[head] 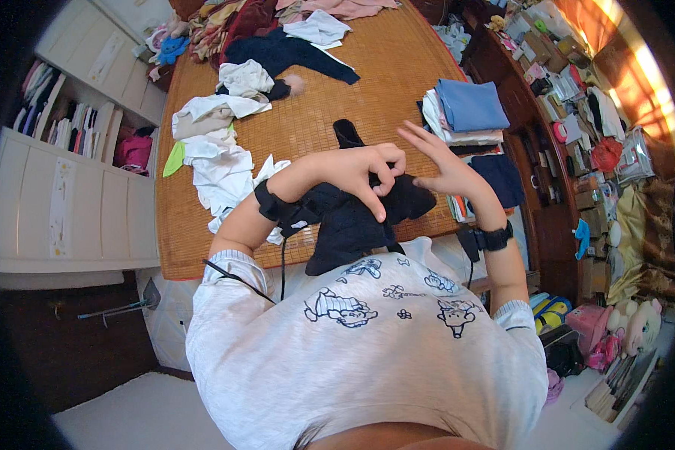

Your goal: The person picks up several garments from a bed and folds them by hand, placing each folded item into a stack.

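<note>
A rumpled black garment (349, 225) lies at the mat's near edge, right in front of my body. Over it is my left hand (371, 171), its fingers curled and thumb stretched out; whether it pinches any of the cloth is hard to tell. My right hand (441, 160) is raised to the right of the garment with fingers spread, holding nothing. Beside that hand rises a stack of folded clothes with a blue folded cloth (472, 106) on top. A dark navy folded garment (496, 180) lies nearer to me on the right.
A woven bamboo mat (394, 56) covers the bed. Loose white clothes (222, 169) lie along its left side, and a dark long-sleeved garment (292, 53) lies farther back. A white cabinet (79, 208) stands at left; a cluttered dark wooden cabinet (540, 140) stands at right.
</note>
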Demonstrator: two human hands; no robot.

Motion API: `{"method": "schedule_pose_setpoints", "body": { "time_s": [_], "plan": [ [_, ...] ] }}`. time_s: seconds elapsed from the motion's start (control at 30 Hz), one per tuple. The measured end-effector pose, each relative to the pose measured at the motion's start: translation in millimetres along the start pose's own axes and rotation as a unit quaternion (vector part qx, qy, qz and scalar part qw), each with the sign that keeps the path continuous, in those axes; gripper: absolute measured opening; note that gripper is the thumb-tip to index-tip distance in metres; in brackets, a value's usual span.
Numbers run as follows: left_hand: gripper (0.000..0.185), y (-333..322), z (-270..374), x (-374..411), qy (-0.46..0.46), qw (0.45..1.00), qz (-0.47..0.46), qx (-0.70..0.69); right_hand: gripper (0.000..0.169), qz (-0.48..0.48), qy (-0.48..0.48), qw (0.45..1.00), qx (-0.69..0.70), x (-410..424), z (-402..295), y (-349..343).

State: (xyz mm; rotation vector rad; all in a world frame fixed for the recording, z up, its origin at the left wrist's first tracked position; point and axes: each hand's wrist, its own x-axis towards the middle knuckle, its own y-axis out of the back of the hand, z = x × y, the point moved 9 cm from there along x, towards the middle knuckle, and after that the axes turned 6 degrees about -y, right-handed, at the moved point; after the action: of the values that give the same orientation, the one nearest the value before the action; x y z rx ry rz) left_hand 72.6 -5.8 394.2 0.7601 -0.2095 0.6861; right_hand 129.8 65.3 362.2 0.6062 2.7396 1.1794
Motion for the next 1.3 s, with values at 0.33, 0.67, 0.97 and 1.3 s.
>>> {"method": "schedule_pose_setpoints", "body": {
  "time_s": [0.33,0.67,0.97,1.3],
  "plan": [
    [0.041,-58.8,17.4,26.4,0.078,0.987,-0.137,-0.016,0.068,-0.205,0.152,0.956,-0.143,0.1,-17.0,-58.4],
    [0.041,-16.4,6.6,13.0,0.095,0.991,-0.034,0.083,0.037,-0.122,0.104,0.982,-0.104,-33.8,16.4,-14.8],
    [0.045,19.9,-27.2,-5.8,0.266,0.957,0.079,0.082,0.035,-0.114,0.074,0.977,-0.167,-31.9,31.8,1.7],
    [0.060,-25.4,-64.0,24.1,0.234,0.911,0.093,0.327,0.043,-0.093,0.048,0.990,-0.090,-31.7,43.9,19.0]
  ]
}}
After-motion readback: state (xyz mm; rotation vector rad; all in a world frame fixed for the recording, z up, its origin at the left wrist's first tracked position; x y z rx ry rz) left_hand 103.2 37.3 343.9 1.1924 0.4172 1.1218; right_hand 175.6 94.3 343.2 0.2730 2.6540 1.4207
